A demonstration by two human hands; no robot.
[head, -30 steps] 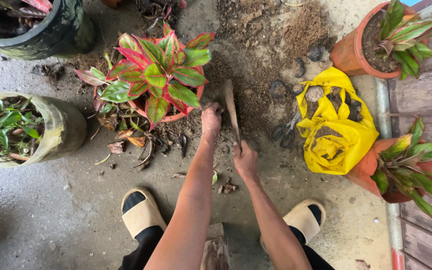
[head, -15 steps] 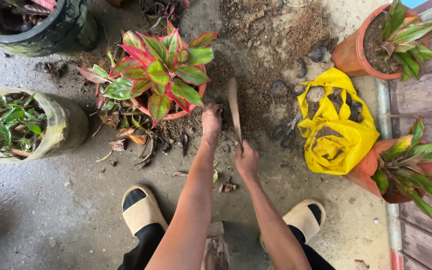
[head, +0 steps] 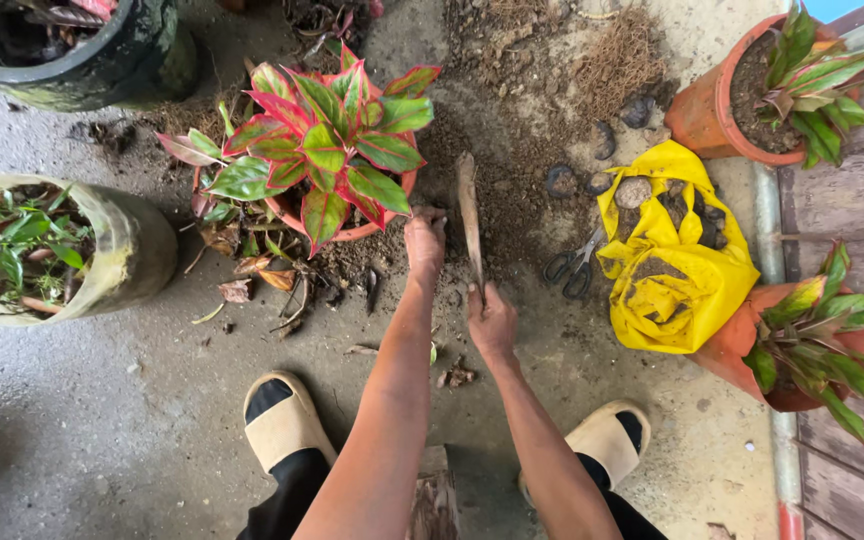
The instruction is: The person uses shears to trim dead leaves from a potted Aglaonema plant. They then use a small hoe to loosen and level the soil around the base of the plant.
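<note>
Grey concrete floor, strewn with dark soil and dry leaf scraps, carries everything in view. At its middle a narrow wooden-handled digging tool stands slanted, tip pressed into the loose soil pile beyond the knuckles, a tilt that suits scraping or loosening earth. Its lower end is wrapped in the right hand, fingers shut round the handle. Just beside it, the left hand is curled against the soil at the rim of a terracotta pot with red-and-green leaves, seemingly steadying the pot; whether it grips anything I cannot tell. To the right of the right hand lie black-handled scissors, within easy reach, and past them a yellow plastic bag slumped open with soil inside. Farther right stand two orange pots of green plants; far left of the left hand sits a pale mossy pot. Near the body, two tan sandals are planted apart.
</note>
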